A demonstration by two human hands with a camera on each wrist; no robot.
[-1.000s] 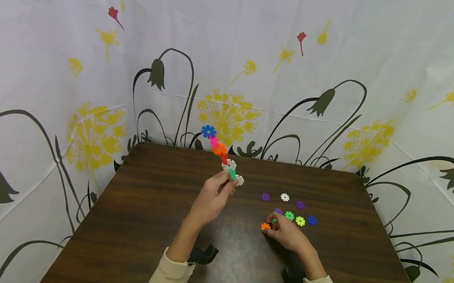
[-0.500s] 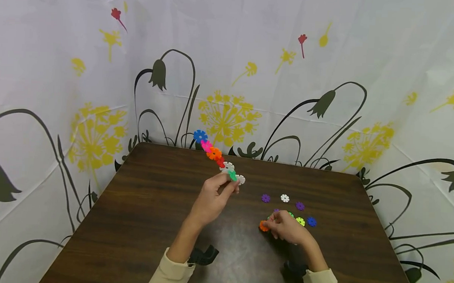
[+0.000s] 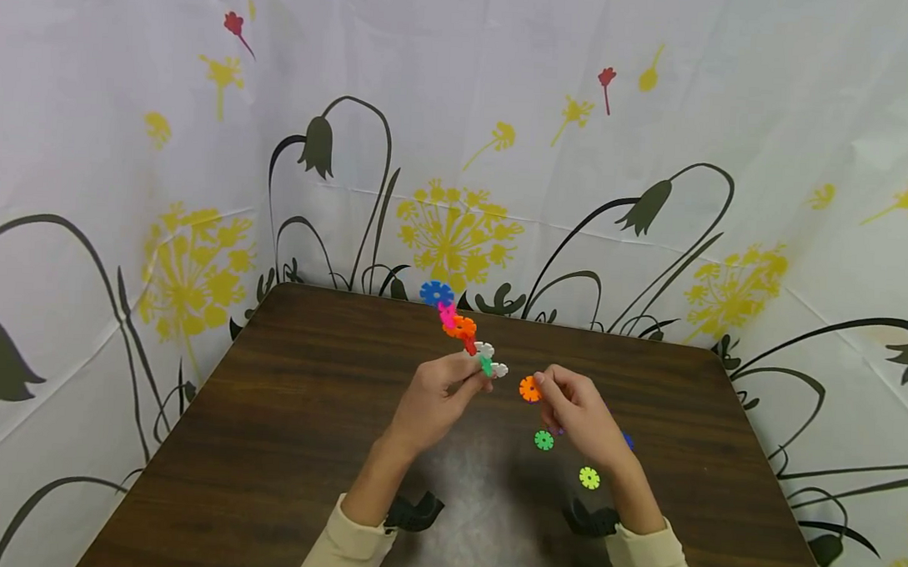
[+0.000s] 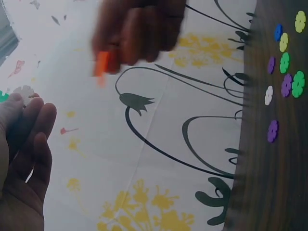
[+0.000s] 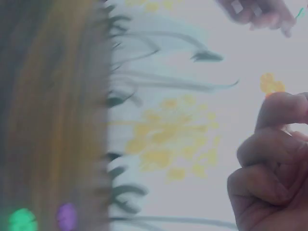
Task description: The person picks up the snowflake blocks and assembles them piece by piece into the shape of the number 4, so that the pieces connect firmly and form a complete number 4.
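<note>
In the head view my left hand pinches a chain of notched flower-shaped plastic discs by its lower end, near the green disc and a white disc. Upward from there run another white disc, a red one, an orange one, a pink one and a blue one at the tip. My right hand pinches a loose orange disc by its edge, just right of the chain's white end and apart from it. The left wrist view shows this disc blurred.
Loose discs lie on the brown table: a green disc, a yellow disc and others partly behind my right hand. Purple and white ones show in the left wrist view. A flower-printed curtain stands behind.
My right hand has lifted the orange disc off the table and brought it up toward my left hand. The chain has shifted slightly right and lower. A green and a yellow disc lie nearer the front.
</note>
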